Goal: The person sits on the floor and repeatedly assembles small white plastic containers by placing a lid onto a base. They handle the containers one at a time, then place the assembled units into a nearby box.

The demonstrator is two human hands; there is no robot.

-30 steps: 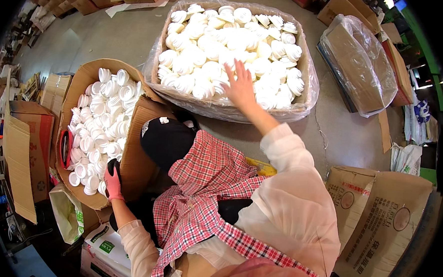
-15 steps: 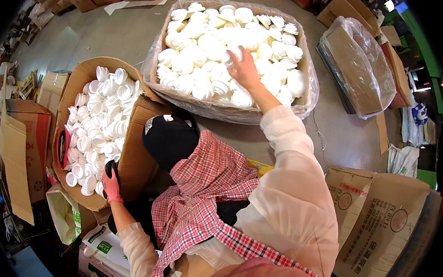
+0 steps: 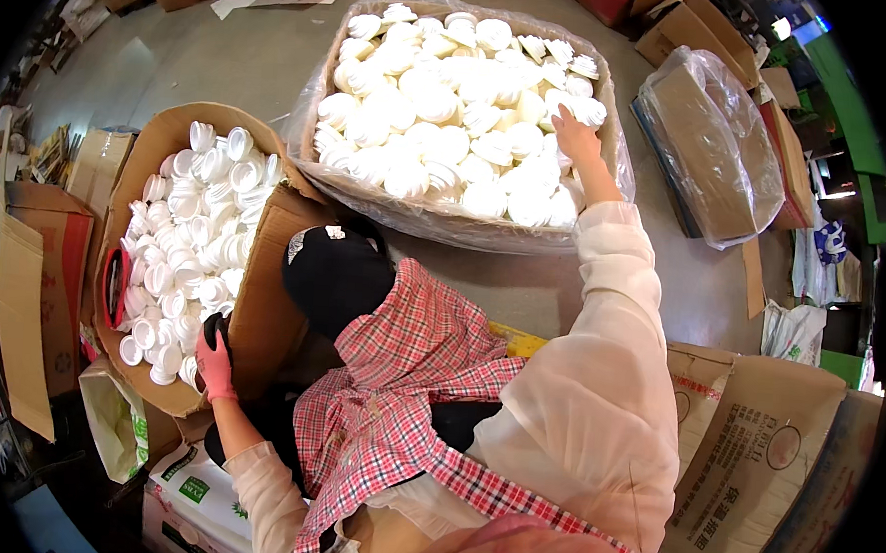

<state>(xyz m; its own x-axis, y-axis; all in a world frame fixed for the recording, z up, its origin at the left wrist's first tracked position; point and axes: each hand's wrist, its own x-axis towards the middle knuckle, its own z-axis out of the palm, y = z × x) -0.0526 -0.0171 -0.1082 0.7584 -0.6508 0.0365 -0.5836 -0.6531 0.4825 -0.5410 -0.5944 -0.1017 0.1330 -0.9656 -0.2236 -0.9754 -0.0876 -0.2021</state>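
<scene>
Your two hands are working well apart. Your bare right hand (image 3: 577, 141) is reaching over the right side of a large carton (image 3: 446, 226) lined with clear plastic, its fingertips sitting at the white ribbed plastic caps (image 3: 434, 102) that are filling it. Whether those fingers are closing on a cap, you cannot tell from this view. Your left hand (image 3: 216, 361) — wearing a pink glove with black fingers — is resting at the near edge of a smaller open carton (image 3: 281, 268), just beside the white flanged plastic pieces (image 3: 200, 232) heaped inside; whether it is gripping anything is also unclear. A black object with a red rim (image 3: 116, 287) is lying against that carton's left side.

A red plaid apron (image 3: 411, 320) is covering your lap between the two cartons. A plastic-wrapped cardboard box (image 3: 716, 141) is standing beyond the large carton, to the right, and a printed brown carton (image 3: 754, 463) is leaning nearer you.
</scene>
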